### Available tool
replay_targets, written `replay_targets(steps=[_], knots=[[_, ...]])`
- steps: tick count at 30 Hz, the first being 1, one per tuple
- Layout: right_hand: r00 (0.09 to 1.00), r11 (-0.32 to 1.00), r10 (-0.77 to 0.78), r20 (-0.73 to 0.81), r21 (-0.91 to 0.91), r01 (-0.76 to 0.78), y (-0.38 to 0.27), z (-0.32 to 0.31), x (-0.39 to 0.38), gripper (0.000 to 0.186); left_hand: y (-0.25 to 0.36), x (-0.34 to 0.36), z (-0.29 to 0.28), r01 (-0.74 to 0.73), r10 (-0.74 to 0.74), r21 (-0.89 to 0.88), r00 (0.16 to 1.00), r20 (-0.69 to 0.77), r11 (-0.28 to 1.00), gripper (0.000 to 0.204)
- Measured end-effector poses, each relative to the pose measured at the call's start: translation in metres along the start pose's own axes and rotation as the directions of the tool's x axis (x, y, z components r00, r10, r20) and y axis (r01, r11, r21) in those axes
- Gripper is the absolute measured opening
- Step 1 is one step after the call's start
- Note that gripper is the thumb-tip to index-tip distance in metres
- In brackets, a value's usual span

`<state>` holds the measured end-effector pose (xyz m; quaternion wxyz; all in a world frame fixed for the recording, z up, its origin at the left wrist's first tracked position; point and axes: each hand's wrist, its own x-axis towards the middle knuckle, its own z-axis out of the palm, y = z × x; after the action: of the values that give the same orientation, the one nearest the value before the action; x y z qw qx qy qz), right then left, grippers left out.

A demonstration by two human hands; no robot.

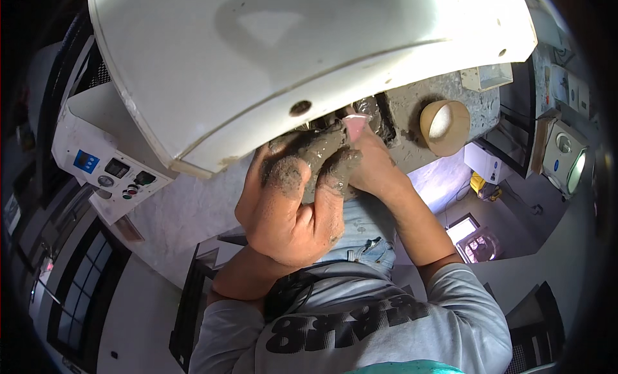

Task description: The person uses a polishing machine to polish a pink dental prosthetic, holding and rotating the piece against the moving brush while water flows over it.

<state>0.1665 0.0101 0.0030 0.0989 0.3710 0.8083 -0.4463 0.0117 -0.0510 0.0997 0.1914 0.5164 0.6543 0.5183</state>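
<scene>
Under the lower edge of a large white machine housing (290,52), my left hand (290,219) is curled, its fingertips coated in wet grey paste (315,145); what they grip is hidden in the paste. Just to the right, my right hand (376,165) is closed on a pink flat-bladed tool (356,124) beside the paste. The tool's far end and the space beneath the housing are mostly hidden.
A grey-smeared worktop (405,97) holds a round beige bowl (444,128) with white contents and a small cream box (486,78). A white control unit (116,171) stands at the left. Another white appliance (563,156) is at the far right.
</scene>
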Motion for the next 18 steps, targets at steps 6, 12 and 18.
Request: replay_targets(steps=[6, 12, 18], knots=[[0.998, 0.998, -0.011, -0.064, -0.057, 0.007, 0.004, 0.016, 0.005, 0.055, -0.005, -0.008, 0.0, 0.005, -0.005, -0.003, 1.0, -0.023, 1.0, 0.018], [0.984, 0.977, -0.175, -0.019, -0.13, 0.172, 0.014, 0.037, -0.014, 0.048, -0.008, -0.015, 0.002, 0.056, -0.06, -0.077, 0.997, -0.055, 0.995, 0.018], [0.984, 0.98, -0.177, 0.016, -0.085, 0.178, 0.002, 0.025, -0.017, 0.043, -0.015, -0.017, -0.001, 0.103, -0.106, -0.088, 0.994, -0.025, 0.991, 0.023]])
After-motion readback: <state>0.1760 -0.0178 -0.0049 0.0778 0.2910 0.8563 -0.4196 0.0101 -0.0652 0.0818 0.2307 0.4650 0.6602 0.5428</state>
